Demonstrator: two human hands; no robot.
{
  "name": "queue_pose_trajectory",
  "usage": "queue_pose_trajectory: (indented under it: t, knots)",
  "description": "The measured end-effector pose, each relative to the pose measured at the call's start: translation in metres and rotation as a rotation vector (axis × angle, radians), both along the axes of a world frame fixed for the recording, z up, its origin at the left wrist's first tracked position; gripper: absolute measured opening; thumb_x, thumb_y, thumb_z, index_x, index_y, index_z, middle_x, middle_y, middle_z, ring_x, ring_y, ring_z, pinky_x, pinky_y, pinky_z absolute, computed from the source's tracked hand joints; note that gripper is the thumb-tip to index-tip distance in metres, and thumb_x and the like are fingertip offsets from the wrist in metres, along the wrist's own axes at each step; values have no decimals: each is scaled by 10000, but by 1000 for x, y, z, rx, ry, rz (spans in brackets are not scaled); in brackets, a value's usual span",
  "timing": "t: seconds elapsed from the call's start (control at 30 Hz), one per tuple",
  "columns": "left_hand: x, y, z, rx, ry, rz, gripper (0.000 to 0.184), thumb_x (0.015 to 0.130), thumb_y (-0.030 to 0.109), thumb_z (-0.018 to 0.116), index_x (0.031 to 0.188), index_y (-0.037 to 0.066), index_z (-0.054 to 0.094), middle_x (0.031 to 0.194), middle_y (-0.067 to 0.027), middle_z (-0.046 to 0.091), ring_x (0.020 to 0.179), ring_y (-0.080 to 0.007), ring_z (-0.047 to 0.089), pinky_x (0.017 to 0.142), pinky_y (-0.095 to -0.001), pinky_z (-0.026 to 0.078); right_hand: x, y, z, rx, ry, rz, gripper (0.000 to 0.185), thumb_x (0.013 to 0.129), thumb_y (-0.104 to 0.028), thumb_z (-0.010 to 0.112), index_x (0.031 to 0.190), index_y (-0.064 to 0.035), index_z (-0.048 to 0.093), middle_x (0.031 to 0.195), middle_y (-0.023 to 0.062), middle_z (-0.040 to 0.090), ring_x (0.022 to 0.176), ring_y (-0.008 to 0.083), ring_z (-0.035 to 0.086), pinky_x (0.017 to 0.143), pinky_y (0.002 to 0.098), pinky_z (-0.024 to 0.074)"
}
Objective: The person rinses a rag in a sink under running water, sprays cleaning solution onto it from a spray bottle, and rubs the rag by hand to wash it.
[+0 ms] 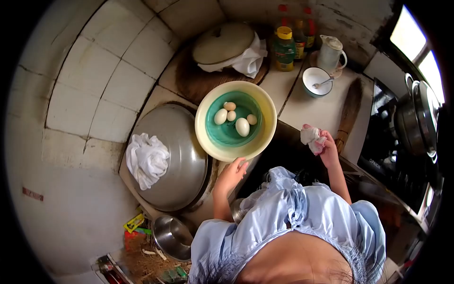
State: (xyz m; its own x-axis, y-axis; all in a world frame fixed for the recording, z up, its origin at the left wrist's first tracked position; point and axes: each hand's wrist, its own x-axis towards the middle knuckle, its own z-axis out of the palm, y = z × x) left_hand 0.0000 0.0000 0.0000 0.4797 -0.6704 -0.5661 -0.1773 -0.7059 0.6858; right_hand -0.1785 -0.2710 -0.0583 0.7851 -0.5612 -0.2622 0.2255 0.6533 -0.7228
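White cloth [147, 161] lies bunched at 9 o'clock on a large metal lid [182, 142]. Below it, at about 7 o'clock, a metal bowl [171, 235] sits beside some scraps and wrappers. Up at 12 o'clock, a covered dish [223, 43], with more white cloth tucked around it, rests on a round wooden board [189, 85].

The cream basin [269, 118] is near the centre, just towards 12 o'clock, its inside green lower down. Five eggs [242, 127] lie in it, two larger and whiter than the rest. At its 6 o'clock edge, the left hand [231, 174] has its fingertips at the rim, thumb a little off from them; whether they clamp the rim, I cannot tell.

Towards 1 o'clock stand sauce bottles [285, 49], then a lidded jug [329, 54] and a small bowl [313, 75] with a spoon [325, 83] in it. The right hand [327, 146], at 3 o'clock, has its fingers closed on a crumpled wad [313, 137], perhaps cloth or tissue. Right of that, a straw brush [351, 111] lies beside the black stove [378, 156], which holds a dark pot [410, 123].
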Motion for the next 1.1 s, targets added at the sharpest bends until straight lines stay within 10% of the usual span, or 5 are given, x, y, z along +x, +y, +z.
queue_pose_trajectory:
  t: [0.23,0.77,0.97,1.07,1.1]
  knots:
    - [-31,-102,-30,-609,431,49,591,828,215,502,1287,91,152,1145,-140,399,881,-172,497,662,-283,456,-12,15,17,-281,171,86,244,565,49,466,787,-49,448,778,35,474,600,118,488,503,193,391]
    - [-153,-219,-62,-236,1413,-279,472,823,223,485,1232,101,282,1129,-95,439,936,-220,522,679,-325,498,-154,56,82,-1186,924,-169,564,734,-284,577,1230,-151,346,1279,195,226,1094,359,298,926,413,225]
    - [-224,-235,-69,-179,1458,-448,440,821,228,473,1209,92,315,1068,-95,483,895,-193,532,652,-298,492,-286,56,200,-1195,939,-891,157,751,-63,541,893,-11,583,796,79,557,667,127,521,617,260,421]
    - [-277,-236,-50,-116,1294,-508,498,796,288,502,1208,78,318,975,-75,510,748,-155,544,567,-236,471,-399,87,259,-1264,375,-1543,187,789,-141,431,852,17,508,759,84,478,749,165,456,692,272,372]
    - [-297,-235,-56,-112,1287,-508,498,796,288,502,1208,78,318,975,-75,510,748,-155,544,567,-236,471,-475,128,285,-1223,-365,-1610,230,761,-141,418,894,37,475,884,135,442,860,221,411,785,326,332]
